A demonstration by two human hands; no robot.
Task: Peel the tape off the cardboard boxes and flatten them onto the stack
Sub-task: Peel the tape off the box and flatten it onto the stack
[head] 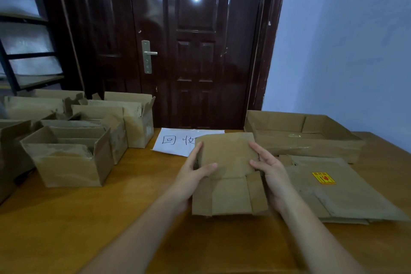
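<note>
Holding a small cardboard box at the centre of the frame, the person had both hands on it above the wooden table. The left hand gripped the box's left edge, thumb curled across the front panel and fingers wrapped behind. The right hand clamped the right edge the same way, thumb on the front and the remaining fingers hidden behind the cardboard. The box looked nearly collapsed, its lower flaps hanging open toward the bottom of the frame.

To the lower right lay the stack of flattened boxes, a yellow sticker on its top sheet. Beyond it, at right of centre, sat a wide shallow box. A cluster of open boxes not yet flattened filled the left side, and a white sheet of paper with handwritten characters lay partly behind the held box.

Whether any tape remained on the held box could not be told. If some did, pressing it flat might tear the panels or leave it springing back open. The loose lower flaps could catch on the table edge or on the stack during the move to the right, folding the wrong way. Set down carelessly, the smaller piece might slide off the larger sheets or push them askew.
</note>
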